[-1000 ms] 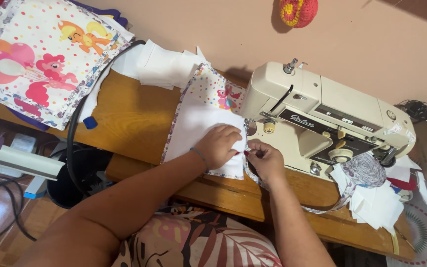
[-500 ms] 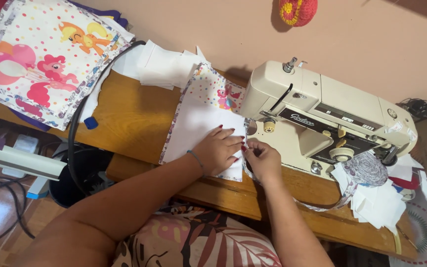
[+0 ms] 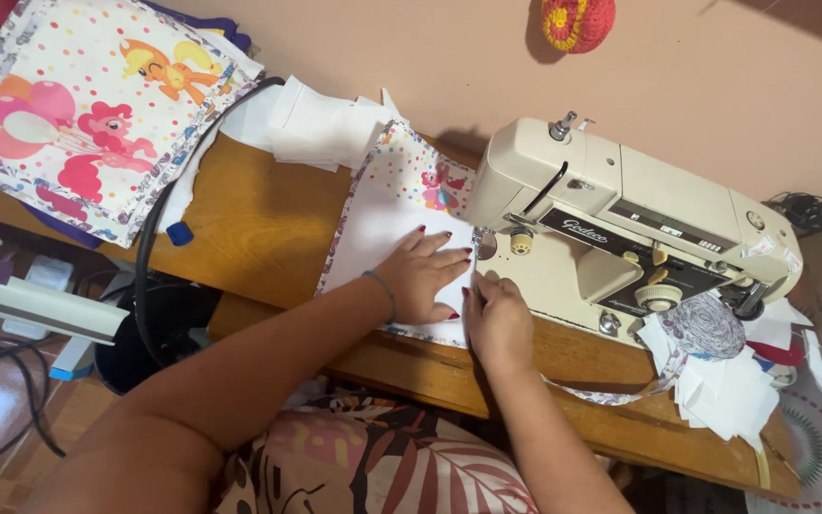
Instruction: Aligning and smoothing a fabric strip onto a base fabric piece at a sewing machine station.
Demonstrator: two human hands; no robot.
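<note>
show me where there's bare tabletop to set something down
Bare wooden tabletop lies between the black cable and the white fabric piece. It is crowded by the sewing machine, where both hands press, and at the scrap pile.

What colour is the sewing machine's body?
Cream, shown in the head view: the sewing machine, with a dark front panel.

— What colours did you have there?
— Your sewing machine was cream, your fabric piece white with dotted, pink-pony print, your table honey-brown wood.
</note>
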